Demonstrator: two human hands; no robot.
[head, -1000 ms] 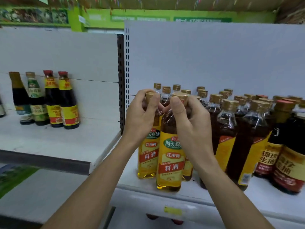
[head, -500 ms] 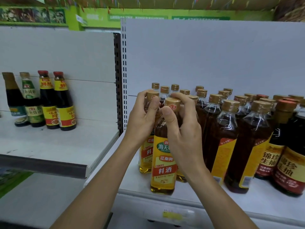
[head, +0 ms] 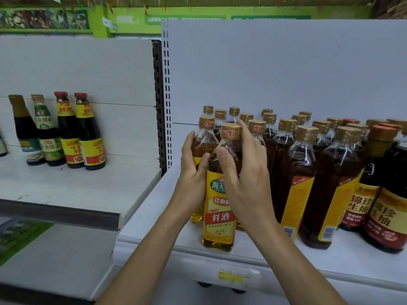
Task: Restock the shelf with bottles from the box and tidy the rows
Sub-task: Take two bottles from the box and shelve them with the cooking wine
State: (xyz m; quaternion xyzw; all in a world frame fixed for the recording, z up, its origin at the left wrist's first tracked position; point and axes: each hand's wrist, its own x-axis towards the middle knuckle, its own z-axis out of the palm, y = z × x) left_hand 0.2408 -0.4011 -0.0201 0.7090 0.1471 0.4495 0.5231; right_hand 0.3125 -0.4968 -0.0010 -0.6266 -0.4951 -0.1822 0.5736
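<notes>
Amber-filled clear plastic bottle with a tan cap and yellow-and-red label (head: 219,208) stands upright at the front lip of the white metal shelf (head: 352,256). Right hand (head: 244,179): fingers wrapped round the shoulder of this bottle, thumb on its front face. Left hand (head: 193,170): curled round a second bottle of the same kind (head: 204,137), which stands just behind and to the left, touching the first.

Status, judged from where I stand: the restock looks well advanced. Several rows of tan-capped bottles (head: 286,128) run back to the rear panel. The dark brown bottles with yellow side labels (head: 301,183) beside them stand close-packed. Dark soy bottles with red-and-gold labels (head: 383,208) fill the right end. The supply box is not in view, so the number of bottles left to place cannot be told.

Outstanding, by appearance: the two held bottles need settling square into their rows. Several dark brown bottles show their labels turned sideways and probably need facing forward. The adjoining pale grey shelf (head: 66,183) on the left carries a short group of dark sauce bottles (head: 72,133), with bare board around them.
</notes>
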